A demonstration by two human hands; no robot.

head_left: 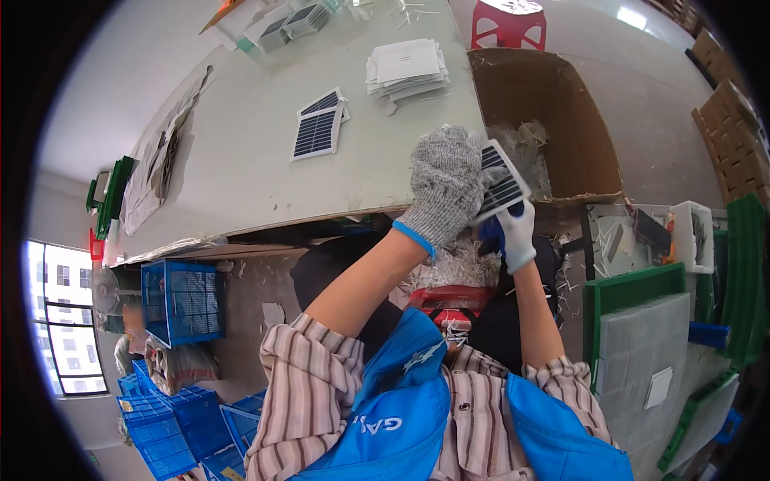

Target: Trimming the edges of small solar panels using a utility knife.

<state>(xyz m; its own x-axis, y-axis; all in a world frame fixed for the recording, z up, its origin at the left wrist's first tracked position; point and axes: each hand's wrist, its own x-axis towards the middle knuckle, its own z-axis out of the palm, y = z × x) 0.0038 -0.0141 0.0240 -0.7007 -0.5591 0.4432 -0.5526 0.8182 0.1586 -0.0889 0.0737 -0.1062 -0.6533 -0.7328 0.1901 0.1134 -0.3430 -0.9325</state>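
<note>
Pale worktop [241, 176] behind; gloved left hand [446, 184] and right hand [513, 232] both grip a solar panel [501, 186].

The left hand [446, 183] in its grey glove covered part of the small solar panel [501, 183], so that side of it could not be seen. Most of the right hand [513, 232] was tucked behind the panel, and its fingertips did not show. The red stool [508, 24] was cut off by the top edge. The far end of the white table [241, 168] was cut off there too. The bits lying at that end were too small to tell. The blue crates [172, 417] ran out of the bottom edge. The inside of the cardboard box [545, 120] was partly hidden by the hands
</note>
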